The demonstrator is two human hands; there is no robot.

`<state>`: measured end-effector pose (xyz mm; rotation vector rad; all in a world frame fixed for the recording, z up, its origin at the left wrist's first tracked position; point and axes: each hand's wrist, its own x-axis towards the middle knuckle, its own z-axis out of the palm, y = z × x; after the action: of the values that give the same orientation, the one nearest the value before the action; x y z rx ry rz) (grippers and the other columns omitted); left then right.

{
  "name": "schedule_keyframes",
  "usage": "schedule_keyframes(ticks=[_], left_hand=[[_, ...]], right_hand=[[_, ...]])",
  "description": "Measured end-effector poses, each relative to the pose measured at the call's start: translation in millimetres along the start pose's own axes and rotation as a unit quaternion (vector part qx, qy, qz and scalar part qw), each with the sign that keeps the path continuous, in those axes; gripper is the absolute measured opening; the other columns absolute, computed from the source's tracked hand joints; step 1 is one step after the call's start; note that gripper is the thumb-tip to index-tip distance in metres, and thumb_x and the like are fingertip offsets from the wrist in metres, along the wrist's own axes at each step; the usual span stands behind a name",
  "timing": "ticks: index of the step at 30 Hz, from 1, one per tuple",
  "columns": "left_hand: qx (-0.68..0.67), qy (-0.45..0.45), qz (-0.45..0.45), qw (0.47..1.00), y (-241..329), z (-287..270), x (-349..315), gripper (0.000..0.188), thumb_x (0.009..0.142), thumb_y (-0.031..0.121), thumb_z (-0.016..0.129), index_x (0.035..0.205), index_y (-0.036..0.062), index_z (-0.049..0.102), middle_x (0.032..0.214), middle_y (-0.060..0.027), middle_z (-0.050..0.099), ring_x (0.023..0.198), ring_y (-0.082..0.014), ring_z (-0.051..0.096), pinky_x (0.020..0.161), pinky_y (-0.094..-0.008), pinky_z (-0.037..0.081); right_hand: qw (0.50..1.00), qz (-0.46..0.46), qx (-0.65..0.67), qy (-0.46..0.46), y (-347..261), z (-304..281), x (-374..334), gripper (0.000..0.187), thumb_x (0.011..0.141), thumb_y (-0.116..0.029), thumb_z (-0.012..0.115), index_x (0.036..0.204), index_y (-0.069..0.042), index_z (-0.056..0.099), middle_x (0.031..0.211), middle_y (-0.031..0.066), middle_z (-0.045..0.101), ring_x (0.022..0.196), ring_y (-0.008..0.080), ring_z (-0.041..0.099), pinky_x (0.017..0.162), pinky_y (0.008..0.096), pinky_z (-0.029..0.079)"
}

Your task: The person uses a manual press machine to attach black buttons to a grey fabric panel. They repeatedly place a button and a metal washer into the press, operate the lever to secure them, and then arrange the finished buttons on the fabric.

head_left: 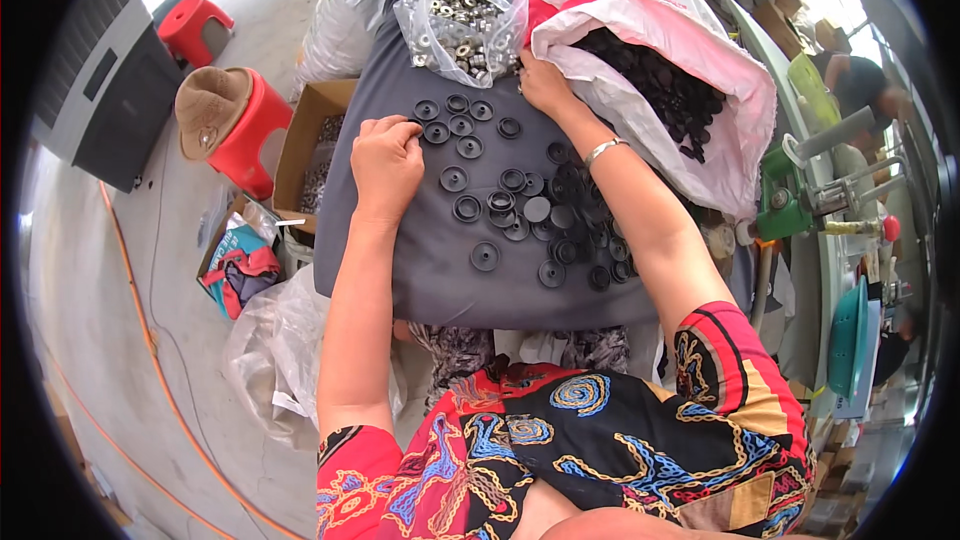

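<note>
Black round plastic caps (454, 178) lie on the grey cloth-covered table, some singly toward the left and others heaped toward the right. At the left end of the loose caps, my left hand (388, 165) is closed, thumb and fingers pinched together. A dark edge, apparently of a black cap, shows at its fingertips. My right hand (546, 85) reaches far forward, between a clear plastic bag (516, 15) of small metal rings and a white woven sack (600, 80) of black parts. Its fingers are curled at the bag's edge, and what they hold is hidden.
Left of the table stand a cardboard box (318, 100) of metal parts and a red stool (262, 130) with a brown hat. Clear plastic sheeting (275, 355) lies on the floor. At right is a green hand press (785, 190) with a red knob.
</note>
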<state>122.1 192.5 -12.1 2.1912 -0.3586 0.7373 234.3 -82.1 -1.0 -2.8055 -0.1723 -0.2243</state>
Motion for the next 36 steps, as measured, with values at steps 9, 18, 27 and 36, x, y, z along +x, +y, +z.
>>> schedule_keyframes(ticks=[9,18,27,36], left_hand=[[0.066,-0.011,-0.041,0.997,5.6,15.3,31.2,0.038,0.080,0.037,0.070,0.092,0.0009,0.070,0.088,-0.0147,0.069,0.088,-0.0323,0.063,0.078,-0.0440,0.049],[0.162,-0.099,-0.073,0.979,-27.2,80.6,141.5,0.031,0.079,0.027,0.057,0.079,-0.0009,0.071,0.084,-0.0246,0.069,0.084,-0.0401,0.067,0.076,-0.0479,0.053],[0.159,-0.044,-0.030,0.986,-77.0,99.1,198.7,0.030,0.082,0.024,0.055,0.078,-0.0017,0.070,0.082,-0.0252,0.067,0.081,-0.0411,0.066,0.078,-0.0497,0.052],[0.054,-0.115,-0.105,0.986,-97.5,66.0,185.7,0.043,0.082,0.042,0.062,0.091,0.0001,0.070,0.091,-0.0224,0.069,0.092,-0.0366,0.067,0.083,-0.0437,0.051]], right_hand=[[0.992,-0.056,0.108,0.018,-16.6,5.2,-19.7,0.033,0.090,-0.017,0.053,0.113,0.005,0.046,0.113,0.0335,0.057,0.109,0.0455,0.054,0.092,0.0504,0.043],[0.990,-0.009,0.139,-0.018,-28.5,2.4,-11.2,0.050,0.087,-0.015,0.058,0.125,0.009,0.039,0.124,0.0349,0.052,0.118,0.0440,0.051,0.101,0.0461,0.039],[0.987,-0.109,0.085,0.080,-39.3,29.3,-3.4,0.050,0.083,0.002,0.055,0.131,0.007,0.042,0.128,0.0303,0.050,0.121,0.0402,0.050,0.103,0.0424,0.041],[0.960,-0.176,0.213,0.050,-35.2,16.9,-3.8,0.038,0.078,0.001,0.063,0.116,0.000,0.058,0.111,0.0214,0.061,0.106,0.0378,0.059,0.092,0.0397,0.048]])
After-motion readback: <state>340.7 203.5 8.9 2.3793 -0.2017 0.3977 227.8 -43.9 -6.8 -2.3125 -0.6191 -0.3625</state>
